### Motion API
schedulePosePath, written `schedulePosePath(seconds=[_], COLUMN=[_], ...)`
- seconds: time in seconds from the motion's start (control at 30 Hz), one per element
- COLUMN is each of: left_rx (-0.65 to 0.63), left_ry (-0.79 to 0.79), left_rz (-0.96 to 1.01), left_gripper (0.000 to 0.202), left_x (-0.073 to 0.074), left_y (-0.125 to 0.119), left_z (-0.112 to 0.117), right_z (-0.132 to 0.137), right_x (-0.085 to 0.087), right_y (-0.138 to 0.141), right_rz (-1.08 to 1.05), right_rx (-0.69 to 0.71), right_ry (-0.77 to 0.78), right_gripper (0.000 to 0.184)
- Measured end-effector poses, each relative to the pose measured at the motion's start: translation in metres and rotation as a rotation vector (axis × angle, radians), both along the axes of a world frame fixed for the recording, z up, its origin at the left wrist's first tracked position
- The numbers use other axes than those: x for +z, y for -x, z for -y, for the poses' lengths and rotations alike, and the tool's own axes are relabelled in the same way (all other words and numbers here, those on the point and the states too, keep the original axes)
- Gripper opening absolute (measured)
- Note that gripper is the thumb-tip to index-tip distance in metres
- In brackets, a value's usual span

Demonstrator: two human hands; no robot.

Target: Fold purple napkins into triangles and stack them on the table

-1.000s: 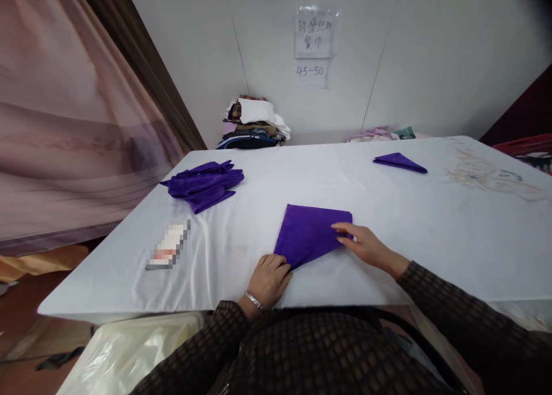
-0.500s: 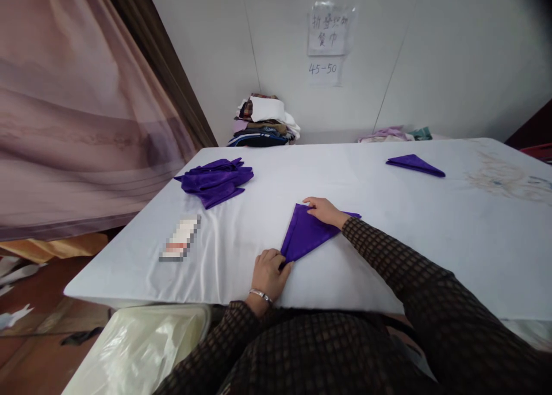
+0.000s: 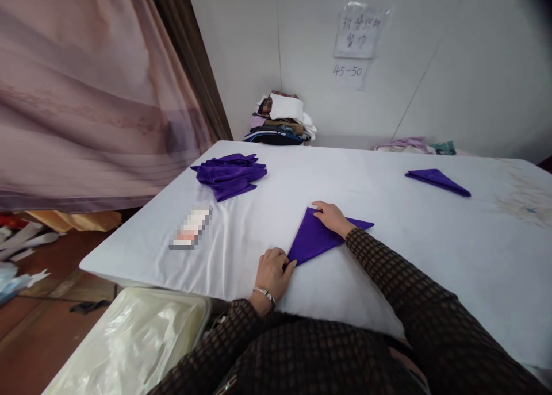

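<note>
A purple cloth napkin [image 3: 313,241], folded to a triangle, lies on the white-covered table in front of me. My left hand [image 3: 275,271] has its fingers closed at the napkin's near left corner, hiding that tip. At the far corner, my right hand [image 3: 330,215] bends its fingers over the edge, thumb and fingertips gripping the cloth. Part of the napkin is covered by my right hand and wrist, and another point of it sticks out to the right.
A loose heap of purple napkins [image 3: 230,175] lies back left, near a pixelated flat object [image 3: 191,227]. One folded napkin [image 3: 437,181] rests back right on the table [image 3: 345,176]. Stacked clothes [image 3: 282,119] stand behind. Below the left edge is a plastic-covered bin [image 3: 142,332].
The whole view has swung slightly left. The crease along the napkin's left edge no longer shows, and that side looks smooth. Both hands stay at the same corners.
</note>
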State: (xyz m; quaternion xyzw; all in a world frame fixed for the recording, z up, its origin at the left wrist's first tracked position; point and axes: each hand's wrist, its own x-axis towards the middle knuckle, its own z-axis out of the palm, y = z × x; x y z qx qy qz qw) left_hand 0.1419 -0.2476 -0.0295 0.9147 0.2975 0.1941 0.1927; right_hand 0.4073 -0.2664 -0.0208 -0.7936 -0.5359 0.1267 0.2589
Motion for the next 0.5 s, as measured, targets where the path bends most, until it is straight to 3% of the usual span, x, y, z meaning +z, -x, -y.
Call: schedulePosePath(seconds=[0.5], left_rx=[0.038], left_ry=[0.045], left_rz=[-0.040], left_gripper=[0.013], left_x=[-0.001], left_y=[0.006], left_z=[-0.003], right_z=[-0.006], right_x=[-0.014], right_y=[0.000], right_rz=[0.058], right_rx=[-0.103], right_ry=[-0.008], right_gripper=[0.035])
